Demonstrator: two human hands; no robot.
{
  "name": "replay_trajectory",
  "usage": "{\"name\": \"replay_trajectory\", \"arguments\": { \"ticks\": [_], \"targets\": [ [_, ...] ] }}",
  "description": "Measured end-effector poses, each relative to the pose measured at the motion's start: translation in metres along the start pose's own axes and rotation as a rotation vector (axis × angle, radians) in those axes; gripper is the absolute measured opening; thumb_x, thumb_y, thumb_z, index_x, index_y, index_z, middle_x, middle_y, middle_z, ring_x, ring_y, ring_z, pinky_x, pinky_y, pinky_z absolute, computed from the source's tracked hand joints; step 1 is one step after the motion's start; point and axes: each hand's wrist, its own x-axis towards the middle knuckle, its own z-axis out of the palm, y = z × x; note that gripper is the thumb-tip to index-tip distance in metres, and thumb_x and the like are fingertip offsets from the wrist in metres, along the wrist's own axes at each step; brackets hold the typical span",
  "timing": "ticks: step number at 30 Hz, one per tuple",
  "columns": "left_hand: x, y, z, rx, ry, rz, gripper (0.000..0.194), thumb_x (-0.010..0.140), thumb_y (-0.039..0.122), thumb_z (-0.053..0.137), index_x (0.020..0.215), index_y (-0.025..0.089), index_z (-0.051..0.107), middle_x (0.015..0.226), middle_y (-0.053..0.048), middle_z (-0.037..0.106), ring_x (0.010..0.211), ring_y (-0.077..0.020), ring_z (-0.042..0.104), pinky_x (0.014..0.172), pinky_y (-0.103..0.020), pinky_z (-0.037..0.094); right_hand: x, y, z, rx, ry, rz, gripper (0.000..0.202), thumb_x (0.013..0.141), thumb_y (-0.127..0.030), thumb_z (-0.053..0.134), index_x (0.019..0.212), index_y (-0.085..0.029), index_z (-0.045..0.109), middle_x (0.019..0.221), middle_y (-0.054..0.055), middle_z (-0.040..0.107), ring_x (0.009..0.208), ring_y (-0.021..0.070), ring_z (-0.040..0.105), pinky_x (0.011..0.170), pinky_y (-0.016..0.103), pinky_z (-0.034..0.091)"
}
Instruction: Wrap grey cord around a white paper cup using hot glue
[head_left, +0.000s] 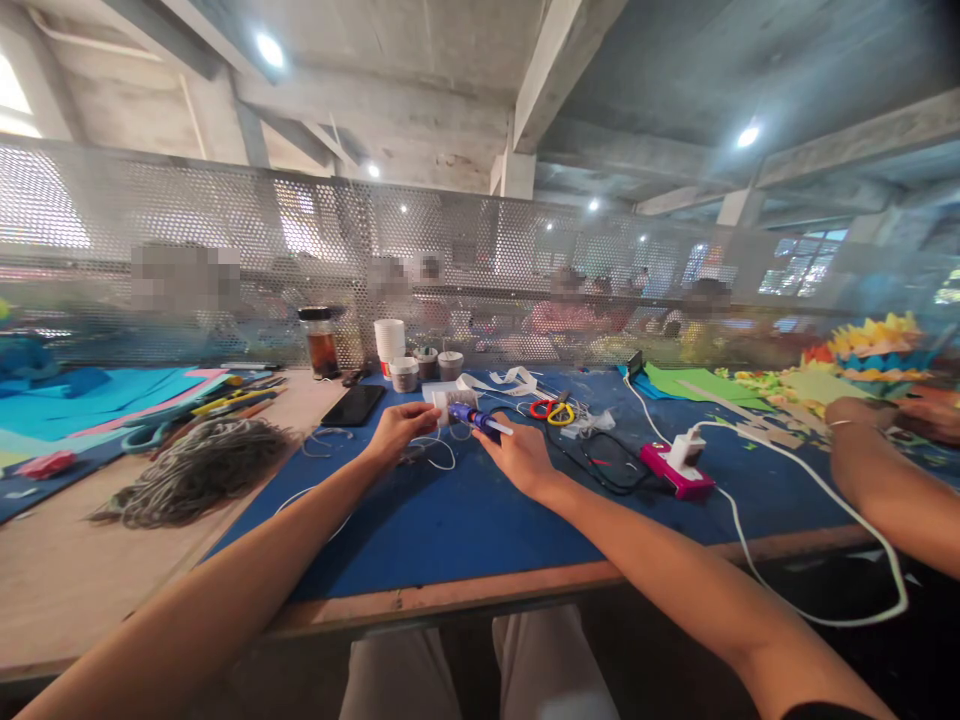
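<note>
Slim blue-purple tool (484, 420), right-held (519, 455).

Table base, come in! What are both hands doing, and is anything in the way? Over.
Left hand near white roll, grip unclear. Right hand holding purple tool. Loose white string between.

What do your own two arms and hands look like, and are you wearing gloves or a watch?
No gloves: my left hand and right hand are bare. Both forearms are uncovered, with no watch visible. A bit of black cloth sleeve shows high on my right arm; my left sleeve is out of view.
</note>
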Motion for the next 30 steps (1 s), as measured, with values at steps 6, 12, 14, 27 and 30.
{"name": "replay_trajectory", "arguments": {
  "ticks": [6,12,14,27,30],
  "targets": [
    [-0.003,0.003,0.001,0.011,-0.021,0.011,0.038,0.06,0.044,0.08,0.083,0.015,0.074,0.078,-0.004,0.07,0.072,-0.0162,0.061,0.08,-0.032,0.05,0.0,0.0,0.001,-0.006,-0.006,0.004,0.039,0.093,-0.054,0.037,0.098,-0.021,0.058,0.075,0.003,0.07,0.065,0.0179,0.066,0.052,0.025,0.028],
    [-0.005,0.005,0.002,0.024,-0.025,0.01,0.039,0.06,0.045,0.079,0.084,0.014,0.074,0.079,-0.005,0.07,0.072,-0.0169,0.062,0.079,-0.033,0.05,0.001,0.001,0.001,0.002,0.002,0.003,0.04,0.094,-0.054,0.037,0.097,-0.021,0.058,0.075,0.003,0.07,0.066,0.0178,0.066,0.053,0.024,0.029],
    [-0.005,0.006,0.003,0.031,-0.03,0.007,0.04,0.059,0.046,0.079,0.084,0.014,0.074,0.079,-0.005,0.071,0.072,-0.0171,0.062,0.079,-0.033,0.05,0.001,0.001,0.0,0.006,-0.001,0.008,0.04,0.094,-0.054,0.037,0.098,-0.021,0.058,0.075,0.003,0.07,0.067,0.0176,0.066,0.053,0.024,0.03],
    [-0.01,0.011,0.005,0.056,-0.029,0.012,0.039,0.061,0.044,0.079,0.083,0.013,0.074,0.076,-0.005,0.069,0.069,-0.0166,0.062,0.078,-0.033,0.05,0.002,0.001,0.0,0.014,-0.004,0.021,0.039,0.093,-0.054,0.039,0.1,-0.021,0.059,0.076,0.003,0.071,0.068,0.0182,0.066,0.056,0.024,0.032],
    [-0.01,0.012,0.006,0.074,-0.027,0.002,0.038,0.061,0.044,0.079,0.083,0.013,0.074,0.075,-0.005,0.069,0.068,-0.0166,0.061,0.075,-0.032,0.049,0.003,0.001,0.0,0.016,-0.01,0.022,0.039,0.093,-0.054,0.039,0.1,-0.021,0.059,0.077,0.004,0.071,0.069,0.0181,0.066,0.057,0.024,0.033]
  ]
}}
